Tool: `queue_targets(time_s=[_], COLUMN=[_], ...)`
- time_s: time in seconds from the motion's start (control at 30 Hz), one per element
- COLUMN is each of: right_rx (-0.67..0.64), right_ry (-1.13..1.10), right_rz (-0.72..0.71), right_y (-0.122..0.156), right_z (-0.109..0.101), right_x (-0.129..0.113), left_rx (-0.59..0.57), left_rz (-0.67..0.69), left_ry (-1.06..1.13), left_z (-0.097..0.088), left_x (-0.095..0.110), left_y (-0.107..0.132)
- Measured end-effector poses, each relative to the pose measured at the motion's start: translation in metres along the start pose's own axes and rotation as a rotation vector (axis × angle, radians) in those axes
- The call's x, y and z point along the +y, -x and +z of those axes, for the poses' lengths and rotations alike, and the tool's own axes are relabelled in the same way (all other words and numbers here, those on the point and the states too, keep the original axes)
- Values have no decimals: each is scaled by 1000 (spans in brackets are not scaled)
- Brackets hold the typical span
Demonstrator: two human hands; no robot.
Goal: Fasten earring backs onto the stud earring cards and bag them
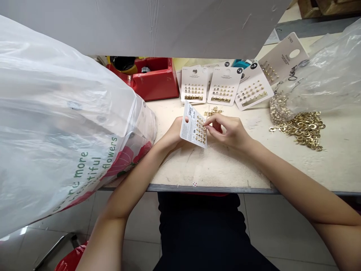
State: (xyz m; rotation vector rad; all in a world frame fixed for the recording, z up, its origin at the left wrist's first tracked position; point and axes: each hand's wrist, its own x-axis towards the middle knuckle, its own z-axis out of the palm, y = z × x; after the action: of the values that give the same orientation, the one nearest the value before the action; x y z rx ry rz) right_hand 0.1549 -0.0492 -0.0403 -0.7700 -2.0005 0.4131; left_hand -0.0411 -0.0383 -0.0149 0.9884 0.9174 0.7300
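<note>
My left hand grips an earring card from behind, so most of its fingers are hidden. The card is white, tilted, and its printed back with a price faces me; rows of gold earring backs run along its right half. At that right edge my right hand pinches with thumb and forefinger, touching the backs; whether a tiny piece sits between the fingertips is too small to tell. Just beyond the fingers lies a small pile of gold earring pieces.
Several filled earring cards lean at the back beside a red bin. To the right, a heap of gold hoops lies by a clear plastic bag. A large printed plastic bag crowds my left arm. A grey panel overhangs the table.
</note>
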Motion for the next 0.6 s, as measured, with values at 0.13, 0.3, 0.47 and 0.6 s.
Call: queue_targets(time_s=[0.13,0.3,0.47,0.6], right_rx=[-14,130,254,285], right_ry=[-58,-64,54,182], right_rz=[36,245,243,240], right_y=[-4,-14,-18,-21], right_z=[-5,-40,-79,-98], right_x=[-1,2,10,8], left_rx=[-33,64,184,218], left_rz=[40,162,134,129], left_ry=[69,208,151,125], left_z=[0,-9,-20,-23], left_x=[-2,-11,-16,-17], left_y=[1,-4,-13,-13])
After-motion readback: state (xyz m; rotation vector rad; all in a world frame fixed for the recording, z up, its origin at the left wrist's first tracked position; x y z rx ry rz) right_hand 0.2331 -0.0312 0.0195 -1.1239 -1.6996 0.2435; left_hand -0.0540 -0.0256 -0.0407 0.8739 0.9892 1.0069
